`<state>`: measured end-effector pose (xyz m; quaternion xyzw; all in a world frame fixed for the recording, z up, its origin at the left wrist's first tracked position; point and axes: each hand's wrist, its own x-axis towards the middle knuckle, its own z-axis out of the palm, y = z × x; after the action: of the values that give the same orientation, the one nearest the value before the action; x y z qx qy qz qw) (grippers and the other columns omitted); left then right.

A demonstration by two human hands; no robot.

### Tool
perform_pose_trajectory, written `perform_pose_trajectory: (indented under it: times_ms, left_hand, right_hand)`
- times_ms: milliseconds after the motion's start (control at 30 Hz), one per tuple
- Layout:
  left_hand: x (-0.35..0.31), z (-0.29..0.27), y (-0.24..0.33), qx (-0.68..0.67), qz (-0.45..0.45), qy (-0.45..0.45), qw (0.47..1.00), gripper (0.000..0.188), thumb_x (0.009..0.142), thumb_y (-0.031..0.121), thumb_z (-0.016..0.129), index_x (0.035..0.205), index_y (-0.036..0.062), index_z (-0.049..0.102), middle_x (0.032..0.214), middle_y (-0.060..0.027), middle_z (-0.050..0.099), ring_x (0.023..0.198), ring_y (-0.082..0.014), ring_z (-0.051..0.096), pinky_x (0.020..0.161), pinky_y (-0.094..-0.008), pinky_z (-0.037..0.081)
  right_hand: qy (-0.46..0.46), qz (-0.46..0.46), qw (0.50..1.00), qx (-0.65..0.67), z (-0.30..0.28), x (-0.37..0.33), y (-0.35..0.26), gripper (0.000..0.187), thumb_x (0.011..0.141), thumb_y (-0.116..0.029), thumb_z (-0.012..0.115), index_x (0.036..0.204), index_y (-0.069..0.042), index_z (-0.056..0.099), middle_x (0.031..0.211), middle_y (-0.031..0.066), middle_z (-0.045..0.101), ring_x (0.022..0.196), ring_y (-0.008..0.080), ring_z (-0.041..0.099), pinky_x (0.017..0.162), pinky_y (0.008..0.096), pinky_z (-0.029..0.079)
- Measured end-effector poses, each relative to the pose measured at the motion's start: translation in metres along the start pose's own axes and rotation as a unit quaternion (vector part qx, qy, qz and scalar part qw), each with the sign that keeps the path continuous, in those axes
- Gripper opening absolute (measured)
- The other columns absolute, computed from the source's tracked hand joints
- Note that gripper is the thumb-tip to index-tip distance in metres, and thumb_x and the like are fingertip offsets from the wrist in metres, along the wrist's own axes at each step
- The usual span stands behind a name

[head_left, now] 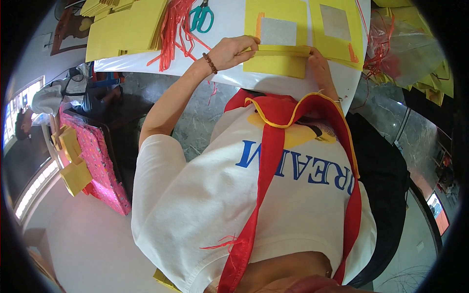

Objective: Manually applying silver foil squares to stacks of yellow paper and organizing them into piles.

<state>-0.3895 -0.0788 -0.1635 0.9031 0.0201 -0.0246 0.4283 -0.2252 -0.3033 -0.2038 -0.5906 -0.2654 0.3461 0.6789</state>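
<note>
My left hand (233, 52), with a bead bracelet on the wrist, pinches the top fold of a yellow paper piece (276, 64) lying on the white table (229, 27). At the paper's right end, my right hand (318, 64) grips the same fold. Just beyond it lies a yellow sheet with a silvery square and an orange strip (276, 24). A second such sheet (338, 27) lies to its right. My white shirt and red scarf fill the lower part of the view.
Teal scissors (202, 17) and loose red strings (172, 30) lie left of my hands, beside a stack of yellow sheets (126, 30). Clear bags with yellow pieces (415, 53) sit at right. A pink box holding yellow pieces (95, 161) and another person (36, 105) are at left.
</note>
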Motion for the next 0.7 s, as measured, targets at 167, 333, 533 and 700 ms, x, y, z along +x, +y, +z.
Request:
perform_pose_trajectory:
  times_ms: [167,333,533,700]
  left_hand:
    - [-0.006,0.01,0.005,0.1,-0.005,0.024,0.995,0.019,0.082,0.009,0.054,0.101,0.0057,0.053,0.108,-0.0114,0.057,0.084,-0.0276,0.061,0.069,-0.0313,0.05]
    - [-0.012,0.012,0.006,0.197,0.174,0.016,0.965,0.03,0.077,0.011,0.06,0.106,0.0098,0.054,0.121,-0.0097,0.048,0.099,-0.0275,0.052,0.081,-0.0356,0.045]
    - [-0.014,0.014,0.007,0.253,0.15,-0.025,0.955,0.044,0.072,0.023,0.067,0.111,0.0102,0.051,0.125,-0.0099,0.045,0.107,-0.0267,0.047,0.087,-0.0381,0.041]
    - [-0.015,0.014,0.002,0.257,0.161,-0.024,0.953,0.044,0.072,0.024,0.066,0.111,0.0096,0.052,0.121,-0.0099,0.048,0.106,-0.0263,0.047,0.087,-0.0375,0.041]
  right_hand:
    - [-0.006,0.029,0.989,-0.144,-0.002,0.0,0.012,0.027,0.081,-0.023,0.061,0.095,0.0,0.06,0.086,0.0064,0.059,0.077,0.0127,0.054,0.068,0.0262,0.043]
    - [0.009,0.036,0.984,-0.176,-0.003,0.004,0.017,0.026,0.081,-0.023,0.062,0.093,0.0,0.06,0.081,0.0057,0.059,0.073,0.012,0.053,0.066,0.0249,0.042]
    - [-0.005,0.04,0.988,-0.149,-0.001,0.004,0.01,0.026,0.082,-0.022,0.06,0.095,0.001,0.059,0.079,0.0045,0.059,0.072,0.0104,0.053,0.065,0.0238,0.043]
    - [-0.036,0.08,0.986,-0.141,-0.003,0.004,0.007,0.025,0.085,-0.016,0.059,0.105,-0.001,0.057,0.092,0.0026,0.061,0.083,0.0089,0.054,0.074,0.0212,0.043]
